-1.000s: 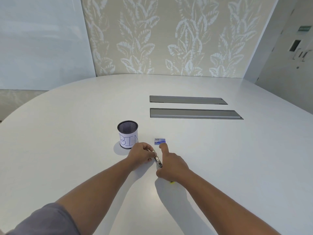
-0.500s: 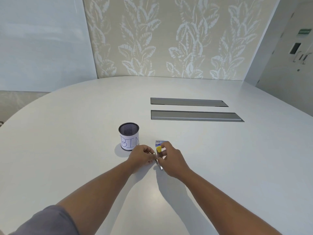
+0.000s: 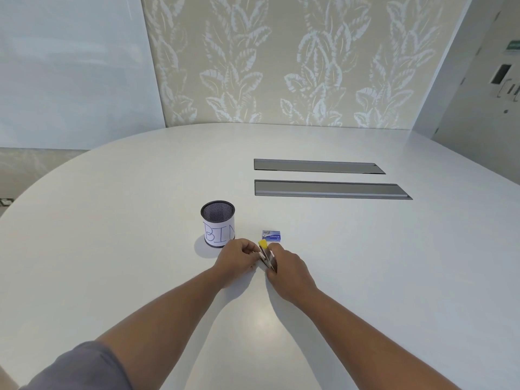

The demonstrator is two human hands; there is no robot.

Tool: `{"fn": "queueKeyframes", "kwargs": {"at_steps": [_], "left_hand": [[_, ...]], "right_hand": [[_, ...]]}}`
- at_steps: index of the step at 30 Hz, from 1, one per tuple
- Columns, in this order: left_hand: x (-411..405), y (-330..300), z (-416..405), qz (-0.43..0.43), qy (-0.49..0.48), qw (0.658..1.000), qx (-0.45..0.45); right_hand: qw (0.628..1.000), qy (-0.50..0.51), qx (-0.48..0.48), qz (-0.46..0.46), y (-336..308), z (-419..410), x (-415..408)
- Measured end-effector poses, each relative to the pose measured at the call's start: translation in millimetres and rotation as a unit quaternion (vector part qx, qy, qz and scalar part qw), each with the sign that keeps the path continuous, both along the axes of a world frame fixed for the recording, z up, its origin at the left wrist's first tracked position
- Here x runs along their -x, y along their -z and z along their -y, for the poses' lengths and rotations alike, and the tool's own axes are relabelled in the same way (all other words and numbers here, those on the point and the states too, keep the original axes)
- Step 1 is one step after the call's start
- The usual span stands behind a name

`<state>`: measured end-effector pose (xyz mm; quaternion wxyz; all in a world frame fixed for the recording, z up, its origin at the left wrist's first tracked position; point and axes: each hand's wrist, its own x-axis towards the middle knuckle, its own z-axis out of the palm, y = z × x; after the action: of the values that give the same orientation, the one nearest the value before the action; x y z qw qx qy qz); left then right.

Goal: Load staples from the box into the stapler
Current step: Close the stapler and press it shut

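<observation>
A small stapler (image 3: 266,254) with a yellow top and a metal body is held between both hands just above the white table (image 3: 365,263). My left hand (image 3: 239,258) pinches its left side with curled fingers. My right hand (image 3: 287,267) grips its right side and rear. The stapler's yellow end points away from me, toward the small blue staple box (image 3: 271,236), which lies flat on the table a little beyond the hands. Most of the stapler's lower part is hidden by my fingers.
A black mesh cup (image 3: 218,223) with a paper label reading "BIN" stands just left of the hands. Two long grey cable hatches (image 3: 323,177) are set into the table farther back. A patterned wall rises behind the table.
The stapler lay low under my right hand a second ago; now its yellow end is raised and shows between both hands. My right hand has shifted back to the stapler's right side.
</observation>
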<state>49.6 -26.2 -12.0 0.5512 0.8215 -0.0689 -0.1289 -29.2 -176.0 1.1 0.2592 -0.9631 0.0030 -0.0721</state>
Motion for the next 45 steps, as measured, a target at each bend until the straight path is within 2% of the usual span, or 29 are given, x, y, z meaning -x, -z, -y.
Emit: {"fn": "queueKeyframes", "kwargs": {"at_steps": [3, 7, 10, 17, 26, 32, 35, 39, 45], "left_hand": [[0.1, -2.1, 0.5, -0.041, -0.030, 0.998, 0.040], [-1.1, -2.6, 2.1, -0.079, -0.065, 0.989, 0.111], [-0.8, -3.2, 3.5, -0.104, -0.066, 0.983, 0.138], [2.7, -11.3, -1.2, -0.106, -0.012, 0.988, 0.115], [3.8, -12.1, -8.9, -0.114, 0.033, 0.981, 0.156], [5.7, -12.4, -10.1, -0.115, 0.032, 0.979, 0.168], [7.9, -9.0, -7.7, -0.093, 0.025, 0.982, 0.161], [17.0, -4.5, -7.1, -0.045, 0.010, 0.987, 0.153], [24.5, 2.8, -2.8, 0.073, -0.002, 0.996, 0.051]], "right_hand": [[1.000, 0.016, -0.016, -0.001, 1.8, 2.0, -0.9], [0.980, 0.062, -0.187, -0.016, 0.5, 8.3, -1.4], [0.971, 0.055, -0.231, -0.018, -1.0, 13.6, -3.3], [0.995, -0.031, -0.080, 0.055, 7.2, 13.2, -1.0], [0.980, -0.091, -0.173, 0.019, 12.0, 20.6, 1.4], [0.988, -0.089, -0.124, -0.032, 5.8, 17.6, -7.3], [0.993, -0.075, -0.078, -0.039, 7.6, 14.3, -10.7], [0.996, -0.073, -0.041, 0.005, 14.6, 11.7, -5.2], [0.997, -0.071, 0.021, 0.033, 21.8, 4.1, 3.9]]}}
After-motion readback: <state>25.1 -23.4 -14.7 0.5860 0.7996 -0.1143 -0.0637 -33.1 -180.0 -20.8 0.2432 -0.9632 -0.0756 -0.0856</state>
